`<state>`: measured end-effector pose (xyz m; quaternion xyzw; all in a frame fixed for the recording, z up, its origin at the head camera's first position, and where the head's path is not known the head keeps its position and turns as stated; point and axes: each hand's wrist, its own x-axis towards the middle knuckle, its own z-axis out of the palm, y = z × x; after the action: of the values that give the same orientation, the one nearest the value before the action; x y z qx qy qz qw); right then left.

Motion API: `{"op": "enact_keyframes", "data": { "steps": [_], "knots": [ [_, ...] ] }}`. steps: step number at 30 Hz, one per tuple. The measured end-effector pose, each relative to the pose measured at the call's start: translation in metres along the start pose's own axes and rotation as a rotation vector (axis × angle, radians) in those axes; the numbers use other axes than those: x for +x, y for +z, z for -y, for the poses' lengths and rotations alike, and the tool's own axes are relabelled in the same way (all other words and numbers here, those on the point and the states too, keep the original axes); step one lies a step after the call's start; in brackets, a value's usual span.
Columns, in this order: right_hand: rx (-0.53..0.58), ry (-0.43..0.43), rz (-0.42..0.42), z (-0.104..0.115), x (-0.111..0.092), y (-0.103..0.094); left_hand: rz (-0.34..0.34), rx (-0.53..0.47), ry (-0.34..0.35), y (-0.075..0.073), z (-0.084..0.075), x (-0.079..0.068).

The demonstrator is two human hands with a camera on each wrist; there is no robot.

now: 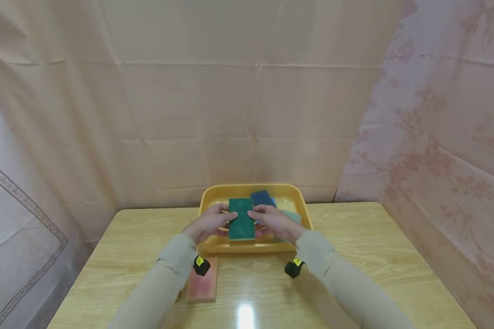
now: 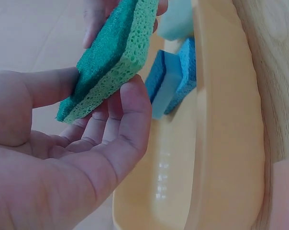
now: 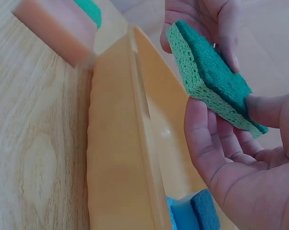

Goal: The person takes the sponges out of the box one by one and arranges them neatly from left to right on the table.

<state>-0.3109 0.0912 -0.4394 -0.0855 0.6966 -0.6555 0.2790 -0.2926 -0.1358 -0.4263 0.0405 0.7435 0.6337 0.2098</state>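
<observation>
A green sponge [image 1: 241, 226] with a dark green scouring face and a pale, porous body is held up over the yellow tray [image 1: 247, 249]. My left hand [image 1: 209, 222] pinches its left edge, thumb on the dark face and fingers underneath. On the opposite edge my right hand [image 1: 276, 222] grips it the same way. Both wrist views show the sponge [image 2: 106, 57] tilted, its pale side toward the fingers. Inside the tray, a dark blue sponge [image 1: 262, 198] leans with lighter blue beside it, and a pale green sponge [image 1: 292, 215] is partly covered by my right hand.
A pink sponge [image 1: 202, 283] lies on the wooden table [image 1: 346, 237] in front of the tray, near my left sleeve. Part of a green piece [image 3: 90, 10] shows beside it in the right wrist view. A beige cloth [image 1: 247, 105] hangs behind the table.
</observation>
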Motion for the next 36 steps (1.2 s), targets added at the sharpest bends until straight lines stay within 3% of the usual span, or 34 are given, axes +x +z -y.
{"op": "enact_keyframes", "data": {
  "steps": [18, 27, 36],
  "knots": [
    [-0.007, -0.049, 0.084, 0.004, -0.020, 0.000, 0.014, 0.001, 0.064, 0.001, 0.003, -0.018],
    [-0.007, -0.067, 0.106, -0.001, -0.031, 0.000, 0.062, -0.023, 0.077, 0.004, 0.007, -0.027],
    [0.003, -0.099, 0.106, -0.004, -0.035, 0.000, 0.028, -0.040, 0.073, 0.004, 0.010, -0.036]
  ]
}}
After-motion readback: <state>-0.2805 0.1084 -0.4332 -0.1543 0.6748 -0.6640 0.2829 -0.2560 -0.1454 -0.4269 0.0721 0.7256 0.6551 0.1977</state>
